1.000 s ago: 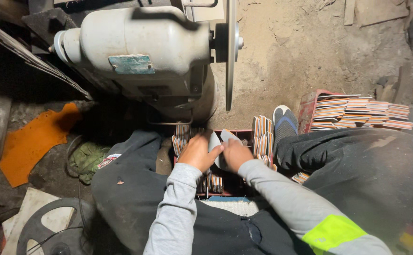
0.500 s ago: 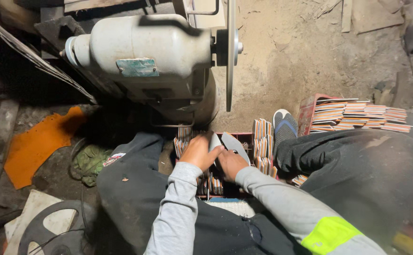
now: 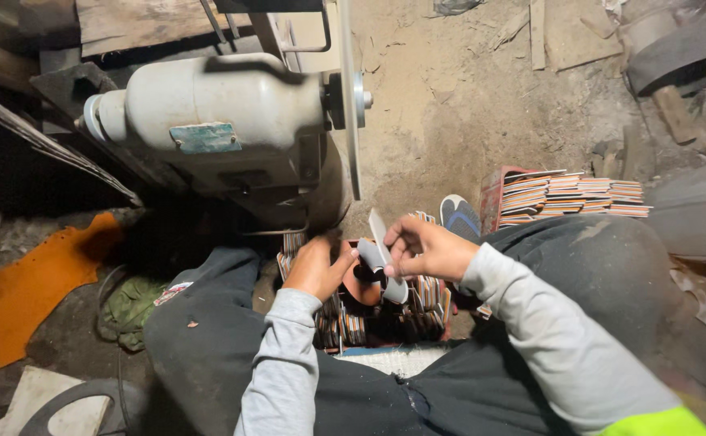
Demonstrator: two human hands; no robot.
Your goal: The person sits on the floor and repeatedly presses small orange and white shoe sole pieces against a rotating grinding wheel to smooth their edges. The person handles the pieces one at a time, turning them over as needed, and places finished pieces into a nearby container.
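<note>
Two hands meet over a low crate [image 3: 385, 327] packed with thin flat pieces stood on edge, between the person's knees. The right hand [image 3: 430, 250] pinches a pale grey, sole-shaped flat piece [image 3: 379, 236] between thumb and fingers. The piece stands nearly upright, its long axis running from the crate up toward the grinding wheel, with a slight lean to the left at the top. Its upper end sticks out above the fingers, and its lower part passes to the left of the fingertips and down toward the crate, where a second pale piece [image 3: 395, 289] lies just beneath it. The left hand [image 3: 317, 268] is curled with the thumb out, touching the lower edge of the pieces; whether it actually clamps one cannot be told.

Just above the hands, a thin grinding disc [image 3: 350, 105] stands edge-on, mounted on the shaft of a grey motor [image 3: 208, 113]. The motor's side carries a rectangular teal label plate [image 3: 205, 137], worn and set slightly askew. To the right, beyond a blue shoe [image 3: 460, 216], a red crate [image 3: 494, 194] holds a stack of flat pieces [image 3: 571, 195] lying in layers of orange, white and dark edges. An orange sheet scrap [image 3: 34, 282] lies on the floor at the left.
</note>
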